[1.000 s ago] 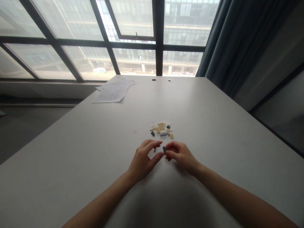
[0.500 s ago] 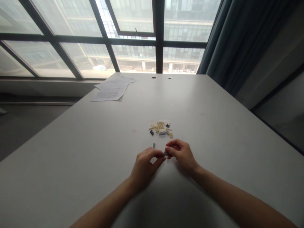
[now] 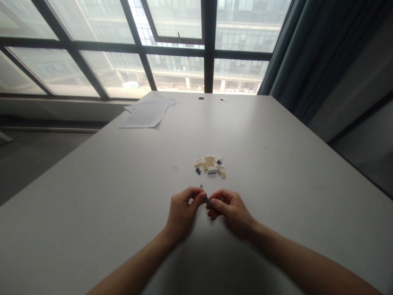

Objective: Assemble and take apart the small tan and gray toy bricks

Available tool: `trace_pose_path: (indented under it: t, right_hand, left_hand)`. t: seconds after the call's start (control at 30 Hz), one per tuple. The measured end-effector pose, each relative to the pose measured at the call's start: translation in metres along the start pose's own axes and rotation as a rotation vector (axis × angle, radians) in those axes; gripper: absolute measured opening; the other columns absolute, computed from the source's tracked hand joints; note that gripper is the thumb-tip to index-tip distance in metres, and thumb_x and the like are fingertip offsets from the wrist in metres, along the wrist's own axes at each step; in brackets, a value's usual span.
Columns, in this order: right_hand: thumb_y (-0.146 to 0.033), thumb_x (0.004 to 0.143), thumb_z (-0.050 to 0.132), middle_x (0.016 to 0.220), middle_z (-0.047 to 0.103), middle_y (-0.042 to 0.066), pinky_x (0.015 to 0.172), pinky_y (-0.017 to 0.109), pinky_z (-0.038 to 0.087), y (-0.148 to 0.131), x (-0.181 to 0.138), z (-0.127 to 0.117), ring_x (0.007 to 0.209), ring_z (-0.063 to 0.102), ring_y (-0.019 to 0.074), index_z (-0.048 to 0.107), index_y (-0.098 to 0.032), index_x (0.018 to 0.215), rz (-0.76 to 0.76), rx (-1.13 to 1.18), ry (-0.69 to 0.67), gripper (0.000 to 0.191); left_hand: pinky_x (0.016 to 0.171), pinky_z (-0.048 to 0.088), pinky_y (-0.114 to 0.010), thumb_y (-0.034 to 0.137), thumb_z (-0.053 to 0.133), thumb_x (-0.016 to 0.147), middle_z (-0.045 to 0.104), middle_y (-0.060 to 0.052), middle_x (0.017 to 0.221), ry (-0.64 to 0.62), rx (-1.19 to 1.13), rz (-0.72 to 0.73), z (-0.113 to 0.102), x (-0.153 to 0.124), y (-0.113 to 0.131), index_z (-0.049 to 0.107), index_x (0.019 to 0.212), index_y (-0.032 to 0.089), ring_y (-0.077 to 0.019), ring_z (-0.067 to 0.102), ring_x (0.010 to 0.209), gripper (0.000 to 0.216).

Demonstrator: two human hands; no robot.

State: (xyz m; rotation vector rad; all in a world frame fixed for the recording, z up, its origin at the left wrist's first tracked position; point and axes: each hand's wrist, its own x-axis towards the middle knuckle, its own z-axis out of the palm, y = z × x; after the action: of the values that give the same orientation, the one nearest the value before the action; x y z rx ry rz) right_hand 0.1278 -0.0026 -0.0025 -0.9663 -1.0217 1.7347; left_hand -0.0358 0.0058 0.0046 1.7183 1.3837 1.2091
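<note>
Between my fingertips is a small grey building brick (image 3: pixel 208 202), pinched from both sides. My left hand (image 3: pixel 185 208) grips its left end with thumb and forefinger. My right hand (image 3: pixel 229 207) has its thumb and curled fingers closed on the right end. Fingers cover much of the brick, so its full shape is hidden. Just beyond my left fingertips a second small grey brick (image 3: pixel 201 186) lies on the table, partly covered. Farther off is a loose pile of tan, white, grey and black bricks (image 3: pixel 209 162).
The white table (image 3: pixel 123 196) stretches away toward a large window. Printed paper sheets (image 3: pixel 145 114) lie at its far left. Two round cable holes, one a dark grommet (image 3: pixel 201 98), sit near the far edge. A dark curtain (image 3: pixel 294 57) hangs at the right.
Both hands have drawn slightly left with the grey brick, and my left thumb now lies along its near side. The second grey brick is more covered. The camera view has shifted a little.
</note>
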Motion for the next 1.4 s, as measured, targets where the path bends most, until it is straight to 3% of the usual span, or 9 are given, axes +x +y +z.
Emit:
trace_pose_path:
  t: [0.23,0.4,0.53,0.7,0.83,1.0,1.17,1.4]
  right_hand:
    - [-0.029,0.066,0.079,0.066,0.063,-0.002,0.057,0.026,0.048,0.001,0.000,0.002,0.057,0.059,0.0118,0.063,-0.016,0.081,-0.054,-0.021,0.032,0.025]
    - [-0.021,0.071,0.074,0.069,0.057,-0.004,0.060,0.023,0.044,0.001,-0.001,0.000,0.063,0.054,0.0104,0.063,-0.019,0.087,-0.217,-0.244,0.102,0.020]
    - [-0.019,0.074,0.068,0.078,0.059,-0.002,0.062,0.024,0.045,-0.005,-0.003,-0.006,0.068,0.054,0.0117,0.063,-0.019,0.098,-0.249,-0.506,0.112,0.025]
    - [-0.016,0.073,0.066,0.090,0.061,0.002,0.066,0.025,0.046,-0.011,-0.004,-0.011,0.073,0.055,0.0133,0.063,-0.018,0.101,-0.209,-0.784,0.078,0.028]
    - [-0.017,0.074,0.066,0.100,0.061,0.004,0.075,0.029,0.046,-0.012,0.006,-0.006,0.077,0.056,0.0147,0.062,-0.019,0.110,-0.269,-1.087,0.019,0.037]
    - [-0.030,0.079,0.068,0.108,0.060,0.008,0.087,0.035,0.043,-0.013,0.035,0.000,0.101,0.055,0.0233,0.061,-0.018,0.117,-0.329,-1.323,0.041,0.041]
    - [-0.031,0.083,0.065,0.104,0.060,0.006,0.085,0.032,0.043,-0.011,0.050,-0.003,0.096,0.056,0.0203,0.066,-0.021,0.109,-0.360,-1.353,0.009,0.028]
    - [-0.026,0.082,0.063,0.103,0.059,0.006,0.088,0.034,0.044,-0.009,0.047,-0.007,0.097,0.055,0.0209,0.065,-0.022,0.110,-0.415,-1.317,-0.023,0.029]
  left_hand:
    - [0.064,0.051,-0.024,0.027,0.064,0.081,0.072,-0.001,0.073,-0.065,-0.040,0.047,-0.001,-0.003,0.003,0.070,0.084,0.018,-0.0141,0.065,0.066,0.011]
    - [0.072,0.053,-0.027,0.026,0.064,0.081,0.074,-0.003,0.083,-0.123,-0.053,0.047,-0.001,-0.002,0.006,0.072,0.089,0.020,-0.0166,0.068,0.076,0.012]
    - [0.075,0.052,-0.030,0.031,0.064,0.079,0.074,-0.005,0.086,-0.109,0.010,-0.036,-0.021,0.014,0.000,0.071,0.090,0.019,-0.0190,0.068,0.079,0.018]
    - [0.062,0.048,-0.026,0.032,0.063,0.076,0.068,0.002,0.068,-0.253,0.233,-0.156,-0.048,0.029,-0.022,0.065,0.086,0.018,-0.0154,0.062,0.063,0.017]
    - [0.062,0.045,-0.026,0.032,0.059,0.080,0.065,0.002,0.069,-0.250,0.384,-0.058,-0.045,0.033,-0.028,0.066,0.083,0.020,-0.0141,0.058,0.062,0.015]
    - [0.068,0.048,-0.027,0.036,0.058,0.083,0.065,-0.002,0.086,-0.277,0.413,0.035,-0.045,0.035,-0.030,0.067,0.097,0.020,-0.0147,0.059,0.069,0.023]
    - [0.088,0.047,-0.033,0.036,0.064,0.079,0.059,-0.008,0.118,-0.385,0.498,0.142,-0.055,0.031,-0.038,0.063,0.116,0.023,-0.0229,0.057,0.104,0.039]
    - [0.092,0.046,-0.036,0.034,0.062,0.083,0.059,-0.006,0.114,-0.417,0.548,0.173,-0.041,0.039,-0.038,0.067,0.108,0.025,-0.0231,0.058,0.102,0.027]
